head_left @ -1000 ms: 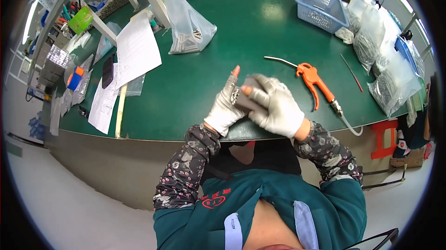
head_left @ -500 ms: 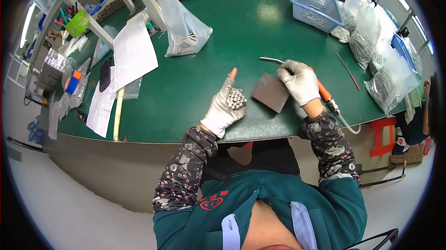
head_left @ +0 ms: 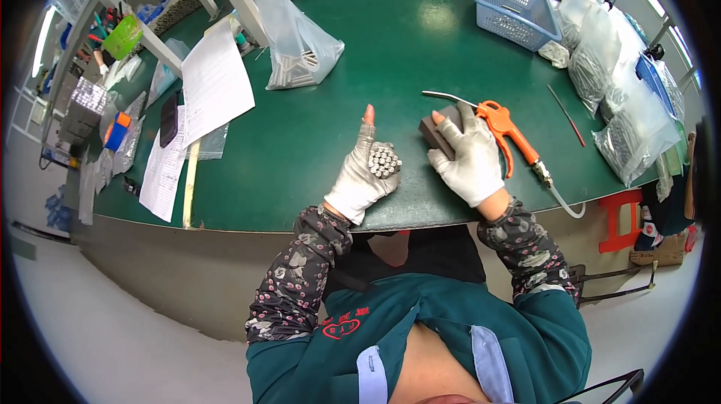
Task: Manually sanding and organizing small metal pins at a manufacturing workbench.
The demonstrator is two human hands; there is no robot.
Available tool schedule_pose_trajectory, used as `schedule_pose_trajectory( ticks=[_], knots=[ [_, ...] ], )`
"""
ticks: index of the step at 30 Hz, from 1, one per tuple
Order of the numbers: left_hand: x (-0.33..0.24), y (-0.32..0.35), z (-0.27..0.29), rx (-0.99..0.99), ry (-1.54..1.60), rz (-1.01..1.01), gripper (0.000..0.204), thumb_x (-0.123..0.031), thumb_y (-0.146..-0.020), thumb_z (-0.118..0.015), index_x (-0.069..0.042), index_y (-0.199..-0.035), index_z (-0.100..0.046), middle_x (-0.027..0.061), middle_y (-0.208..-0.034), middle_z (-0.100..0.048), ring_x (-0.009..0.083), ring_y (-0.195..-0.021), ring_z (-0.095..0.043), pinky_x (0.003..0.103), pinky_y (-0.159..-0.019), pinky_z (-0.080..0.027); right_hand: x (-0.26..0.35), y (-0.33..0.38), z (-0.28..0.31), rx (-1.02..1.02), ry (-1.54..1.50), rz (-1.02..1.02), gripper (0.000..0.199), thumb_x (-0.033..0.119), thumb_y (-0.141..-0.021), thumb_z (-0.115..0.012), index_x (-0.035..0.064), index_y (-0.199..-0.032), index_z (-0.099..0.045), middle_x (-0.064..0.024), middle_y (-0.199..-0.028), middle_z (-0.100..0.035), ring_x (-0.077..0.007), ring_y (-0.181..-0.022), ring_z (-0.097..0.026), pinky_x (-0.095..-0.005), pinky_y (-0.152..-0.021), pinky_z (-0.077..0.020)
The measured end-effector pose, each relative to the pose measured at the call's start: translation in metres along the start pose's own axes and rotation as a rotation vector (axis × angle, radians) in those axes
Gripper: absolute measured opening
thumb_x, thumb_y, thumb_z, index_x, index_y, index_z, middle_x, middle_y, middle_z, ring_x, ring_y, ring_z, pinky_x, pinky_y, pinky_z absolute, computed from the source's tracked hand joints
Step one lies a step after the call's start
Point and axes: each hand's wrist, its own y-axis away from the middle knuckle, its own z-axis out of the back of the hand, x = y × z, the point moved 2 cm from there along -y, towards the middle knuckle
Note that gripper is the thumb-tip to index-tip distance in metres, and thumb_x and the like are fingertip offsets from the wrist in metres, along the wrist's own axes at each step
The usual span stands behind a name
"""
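Note:
My left hand (head_left: pixel 356 183), in a white glove with the thumb bare at its tip, is closed round a bundle of thin metal rods (head_left: pixel 384 161). The rods' round ends face up, and the thumb points away from me. My right hand (head_left: pixel 475 158), also gloved, grips a brown-grey rectangular block (head_left: pixel 434 134) just above or on the table. Its fingers cover the block's right part, so only the left side shows. Beside the right hand lies an orange air blow gun (head_left: pixel 511 134) with a bent metal nozzle and a pale hose.
A clear bag of metal rods (head_left: pixel 300 58) stands far left, near papers (head_left: pixel 219 81) and a phone (head_left: pixel 170 120). At the far right are a blue basket (head_left: pixel 514 10) and several bags of parts (head_left: pixel 635 130). A thin red-ended rod (head_left: pixel 567 116) lies right of the blow gun.
My right hand has moved down and left across the block, which has shifted up and turned partly under the fingers. The blow gun now shows fully. The left hand has barely moved.

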Motion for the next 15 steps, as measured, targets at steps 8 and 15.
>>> schedule_pose_trajectory(
  ticks=[8,15],
  knots=[
    [-0.011,0.0,-0.008,0.09,0.295,0.109,0.11,0.012,-0.065,-0.064,-0.029,-0.139,0.006,0.0043,-0.115,-0.048,0.0163,-0.104,-0.05,0.029,-0.091,-0.041,0.0,-0.031,0.007,-0.122,-0.021,0.191,0.038,0.017,-0.062,-0.06,0.0145,-0.1,-0.062,-0.0241,-0.113,-0.048,-0.035,-0.089,-0.053,-0.0447,-0.076,-0.043],
    [-0.004,0.001,0.002,0.06,0.049,0.068,0.113,0.004,-0.062,-0.072,-0.026,-0.14,0.004,0.0018,-0.097,-0.052,0.0103,-0.083,-0.053,0.024,-0.076,-0.047,0.009,-0.046,0.011,-0.14,0.009,0.273,0.038,0.015,-0.061,-0.061,0.0139,-0.099,-0.062,-0.0241,-0.109,-0.05,-0.0371,-0.089,-0.052,-0.0448,-0.075,-0.043]
  ],
)
